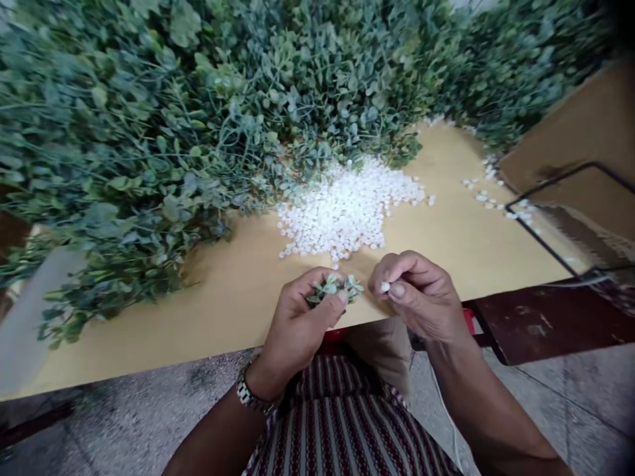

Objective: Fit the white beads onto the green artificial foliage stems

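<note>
My left hand [308, 317] is closed around a small sprig of green artificial leaves [330, 288], with the thumb pressed over it. Just to the right, my right hand [421, 291] pinches a small white bead [385, 286] between thumb and fingertips. A narrow gap lies between the bead and the sprig. Both hands are over the front edge of the table [228, 284]. Beyond them spreads a heap of small white beads [342, 211]. Part of the sprig is hidden by my left fingers.
A large pile of artificial greenery [238, 99] covers the back and left of the table. At the right stand a brown cardboard piece [580, 145] and a black wire frame [543, 246], with loose beads near them. A dark red bench [555, 324] is at lower right.
</note>
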`<state>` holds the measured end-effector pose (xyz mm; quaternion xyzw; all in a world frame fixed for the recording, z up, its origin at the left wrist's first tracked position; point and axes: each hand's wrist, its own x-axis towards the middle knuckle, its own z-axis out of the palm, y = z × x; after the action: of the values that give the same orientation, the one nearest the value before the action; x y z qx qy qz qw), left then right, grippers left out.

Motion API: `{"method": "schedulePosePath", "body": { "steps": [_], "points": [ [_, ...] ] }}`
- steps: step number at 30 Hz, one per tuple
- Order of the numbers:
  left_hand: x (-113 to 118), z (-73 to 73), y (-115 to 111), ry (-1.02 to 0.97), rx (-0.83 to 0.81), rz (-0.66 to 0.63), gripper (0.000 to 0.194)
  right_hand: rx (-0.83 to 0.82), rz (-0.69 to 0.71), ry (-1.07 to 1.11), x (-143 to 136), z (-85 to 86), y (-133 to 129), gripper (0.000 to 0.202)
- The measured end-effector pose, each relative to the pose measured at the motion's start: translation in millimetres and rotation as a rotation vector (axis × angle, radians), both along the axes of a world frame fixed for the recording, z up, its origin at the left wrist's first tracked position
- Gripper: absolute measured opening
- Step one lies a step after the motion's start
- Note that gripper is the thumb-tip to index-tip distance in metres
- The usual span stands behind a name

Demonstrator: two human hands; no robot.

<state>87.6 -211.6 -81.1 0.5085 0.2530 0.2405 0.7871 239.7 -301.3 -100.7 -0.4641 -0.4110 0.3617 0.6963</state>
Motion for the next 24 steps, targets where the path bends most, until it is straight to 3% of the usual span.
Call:
{"method": "schedulePosePath", "body": {
  "steps": [5, 10, 19, 24],
  "points": [
    [22.6, -2.7, -5.2, -0.040, 0.005, 0.028, 0.013, -0.001, -0.033, -0.001, -2.6, -0.7, -1.1, 0.004],
    [25.6, 1.1, -7.2, -0.001, 0.041, 0.076, 0.004, -0.003, -0.109, -0.112, -7.1, -0.4, -2.7, 0.007],
    [32.4, 6.2, -7.0, 0.073, -0.027, 0.159, 0.003, 0.005, -0.216, -0.534, -9.8, 4.8, -1.7, 0.016],
    [33.5, 9.5, -5.7, 0.074, -0.067, 0.137, 0.004, 0.014, -0.294, -0.577, -12.3, 3.1, -1.6, 0.019]
  ]
}}
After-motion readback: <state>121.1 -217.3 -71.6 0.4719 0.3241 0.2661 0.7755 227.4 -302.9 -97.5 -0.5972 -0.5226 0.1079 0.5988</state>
